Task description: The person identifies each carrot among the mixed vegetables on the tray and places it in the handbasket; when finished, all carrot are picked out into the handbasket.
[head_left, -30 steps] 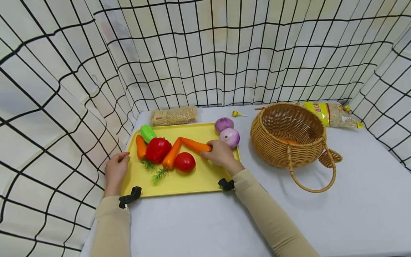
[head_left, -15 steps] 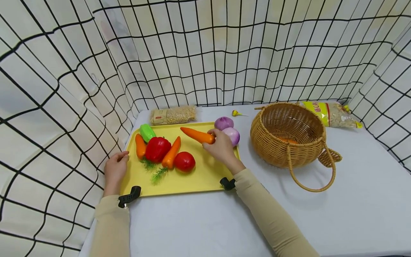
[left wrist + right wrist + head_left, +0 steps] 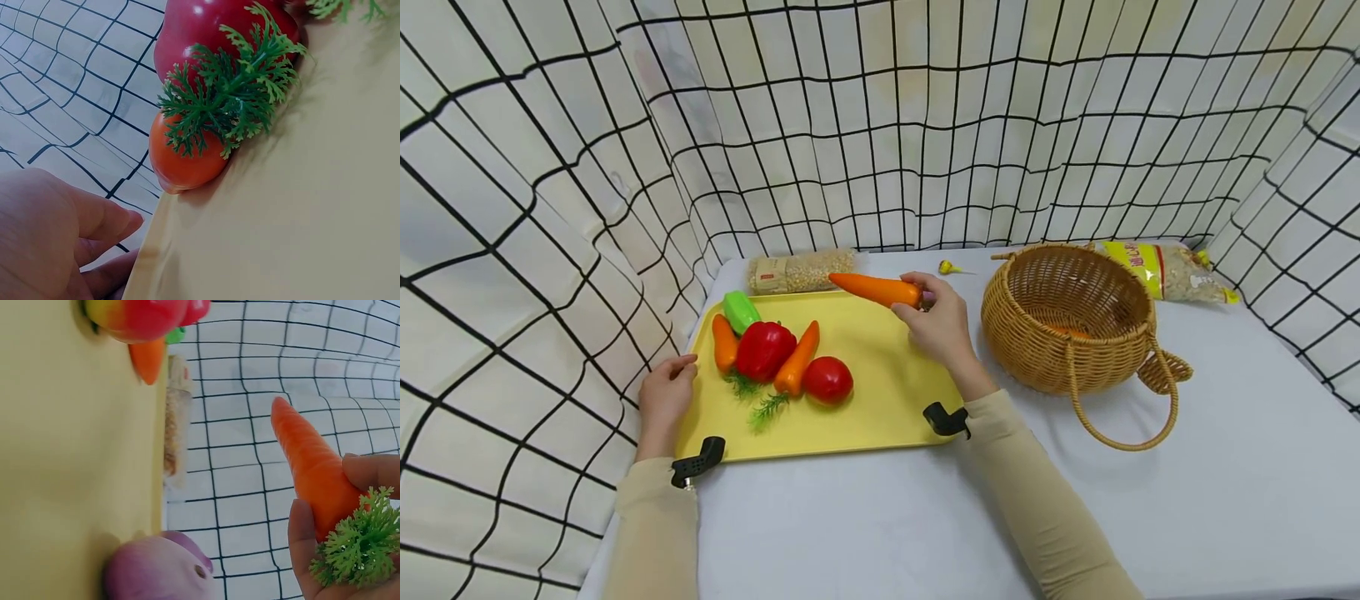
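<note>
Carrot (image 3: 312, 465), orange: tapering from a thick end to a blunt tip, its skin showing faint ridges, green feathery fronds (image 3: 359, 547) sprouting at the thick end. Thumb and fingers of the right hand (image 3: 942, 321) are pinching that end; the tip is pointing away from them, above the tray.
Onion (image 3: 156, 569), purple, smooth, rounded: sitting near those fingers.
Tray (image 3: 887, 408), yellow, flat, thin-rimmed: lying below them.
Basket (image 3: 1067, 367), woven, round-bellied: standing to their right.
Left hand (image 3: 666, 396): fingers bending loosely beside the tray's rim; contact cannot be told.
Second carrot (image 3: 724, 343), smooth: lying near those fingers.
Red pepper (image 3: 765, 350), glossy, bulging: resting beyond it.
Tomato (image 3: 828, 381), round, shiny: sitting farther off.
</note>
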Demonstrator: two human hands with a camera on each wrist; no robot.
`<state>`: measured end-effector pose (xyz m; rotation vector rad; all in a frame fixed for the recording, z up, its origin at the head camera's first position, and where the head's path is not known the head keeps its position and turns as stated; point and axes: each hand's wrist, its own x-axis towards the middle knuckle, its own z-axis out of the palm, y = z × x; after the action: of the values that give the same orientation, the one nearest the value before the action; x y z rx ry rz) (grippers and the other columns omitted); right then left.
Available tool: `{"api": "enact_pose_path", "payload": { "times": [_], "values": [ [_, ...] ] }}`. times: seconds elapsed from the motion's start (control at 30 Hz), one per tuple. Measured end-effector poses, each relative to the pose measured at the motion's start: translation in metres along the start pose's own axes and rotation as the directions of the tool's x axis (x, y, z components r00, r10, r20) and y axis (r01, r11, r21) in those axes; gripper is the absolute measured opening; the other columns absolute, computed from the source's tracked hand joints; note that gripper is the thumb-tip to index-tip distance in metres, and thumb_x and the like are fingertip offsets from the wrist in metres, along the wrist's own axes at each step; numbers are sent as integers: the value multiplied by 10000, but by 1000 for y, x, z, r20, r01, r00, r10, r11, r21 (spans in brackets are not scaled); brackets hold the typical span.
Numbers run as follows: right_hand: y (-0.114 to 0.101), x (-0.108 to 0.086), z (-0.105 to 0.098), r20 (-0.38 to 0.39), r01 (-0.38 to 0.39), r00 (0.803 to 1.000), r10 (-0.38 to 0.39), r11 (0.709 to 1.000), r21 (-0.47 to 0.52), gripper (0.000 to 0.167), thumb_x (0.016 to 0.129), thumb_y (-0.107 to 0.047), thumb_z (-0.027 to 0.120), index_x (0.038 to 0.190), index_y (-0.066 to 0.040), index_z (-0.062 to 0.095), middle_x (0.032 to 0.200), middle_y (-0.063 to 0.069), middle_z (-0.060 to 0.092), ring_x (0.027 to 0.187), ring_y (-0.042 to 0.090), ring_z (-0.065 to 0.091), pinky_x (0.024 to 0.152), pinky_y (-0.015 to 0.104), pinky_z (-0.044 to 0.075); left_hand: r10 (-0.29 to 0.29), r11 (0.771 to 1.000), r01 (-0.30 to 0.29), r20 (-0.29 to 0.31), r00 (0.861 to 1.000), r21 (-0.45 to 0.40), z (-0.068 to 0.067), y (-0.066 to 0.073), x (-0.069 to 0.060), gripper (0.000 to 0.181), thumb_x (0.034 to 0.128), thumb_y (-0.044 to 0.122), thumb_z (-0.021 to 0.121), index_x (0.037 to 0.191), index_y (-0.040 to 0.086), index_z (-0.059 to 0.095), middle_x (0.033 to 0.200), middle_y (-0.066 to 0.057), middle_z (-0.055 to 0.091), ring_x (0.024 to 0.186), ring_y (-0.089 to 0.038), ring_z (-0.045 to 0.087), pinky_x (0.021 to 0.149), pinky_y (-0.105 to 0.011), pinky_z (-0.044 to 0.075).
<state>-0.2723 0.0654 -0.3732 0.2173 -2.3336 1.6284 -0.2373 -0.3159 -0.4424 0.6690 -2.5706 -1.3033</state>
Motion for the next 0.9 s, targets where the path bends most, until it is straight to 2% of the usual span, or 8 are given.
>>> {"api": "enact_pose_path", "payload": {
  "times": [0.17, 0.37, 0.53, 0.67, 0.77, 0.9],
  "values": [
    [-10, 2, -16, -16, -17, 1000, 19, 996, 86, 383, 821, -130, 767, 1195, -143, 683, 1159, 62, 634, 907, 209, 557, 678, 264, 466, -12, 1000, 12, 0, 1000, -6, -1, 0, 0, 416, 1030, 236, 416, 1364, 32, 557, 1350, -186, 543, 1213, -312, 457, 927, -360, 369],
    [-15, 1, -39, -44, -24, 999, 32, 983, 183, 395, 837, -121, 753, 1222, -113, 668, 1184, 91, 609, 894, 232, 547, 671, 237, 465, 7, 1000, -7, -1, 1000, -8, -1, -1, 0, 417, 1027, 235, 417, 1354, 20, 561, 1345, -194, 547, 1219, -320, 458, 943, -382, 364],
    [-17, -3, -61, -21, -47, 998, 53, 969, 243, 423, 856, -151, 748, 1260, -91, 641, 1178, 105, 578, 948, 202, 562, 709, 200, 483, 18, 1000, -18, -9, 1000, -3, 1, -2, -1, 409, 1021, 230, 431, 1342, 20, 572, 1335, -192, 563, 1230, -316, 472, 940, -371, 364],
    [-23, -4, -82, -9, -15, 1000, 17, 985, 174, 428, 870, -174, 736, 1273, -76, 628, 1157, 120, 573, 848, 194, 592, 654, 192, 469, 15, 1000, -16, -21, 1000, -18, 0, -1, -2, 402, 1021, 228, 439, 1337, 22, 579, 1345, -183, 562, 1248, -311, 467, 936, -354, 364],
    [-26, -6, -98, 2, 11, 1000, -11, 994, 108, 439, 891, -174, 715, 1301, -65, 606, 1181, 138, 569, 831, 193, 592, 641, 183, 466, 10, 1000, -10, -13, 1000, -20, 0, -1, 0, 411, 1023, 233, 431, 1351, 28, 569, 1360, -177, 553, 1257, -309, 460, 947, -365, 364],
    [-28, -7, -120, 8, 14, 1000, -14, 1000, 4, 438, 907, -212, 699, 1311, -76, 598, 1196, 135, 573, 810, 168, 508, 620, 186, 418, 8, 1000, -8, -5, 1000, -9, 0, -1, 1, 419, 1024, 238, 425, 1358, 24, 561, 1358, -183, 550, 1252, -316, 459, 971, -400, 362]
  ]
}}
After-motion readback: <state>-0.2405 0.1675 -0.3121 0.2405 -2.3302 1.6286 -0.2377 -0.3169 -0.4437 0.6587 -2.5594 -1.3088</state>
